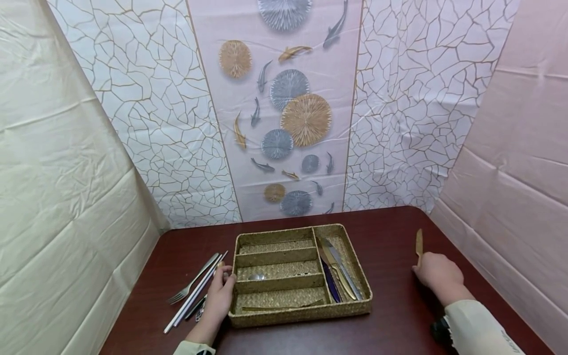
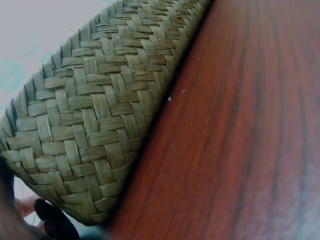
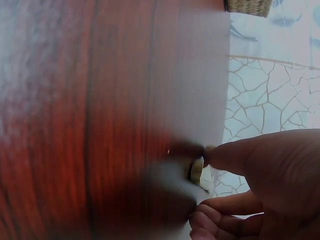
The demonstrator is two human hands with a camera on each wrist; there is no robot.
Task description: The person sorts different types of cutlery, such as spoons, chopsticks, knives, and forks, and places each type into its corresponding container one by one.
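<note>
My right hand [image 1: 439,276] pinches a gold knife [image 1: 419,241] on the table's right side, its blade pointing away; in the right wrist view the gold piece [image 3: 197,171] shows between thumb and fingers. My left hand [image 1: 220,296] touches the left wall of a woven cutlery tray [image 1: 301,311], and its far fingers are partly hidden. Knives with purple [image 1: 331,283], gold [image 1: 340,273] and silver [image 1: 346,271] handles lie in the tray's right compartment. A spoon [image 1: 256,277] lies in the middle left compartment, a thin gold utensil [image 1: 284,307] in the front one.
Left of the tray lie a silver fork [image 1: 179,295], pale chopsticks [image 1: 191,301] and darker utensils partly behind my left hand. The dark red table [image 1: 390,315] meets patterned cloth [image 1: 399,123] at the back and plain cloth on both sides.
</note>
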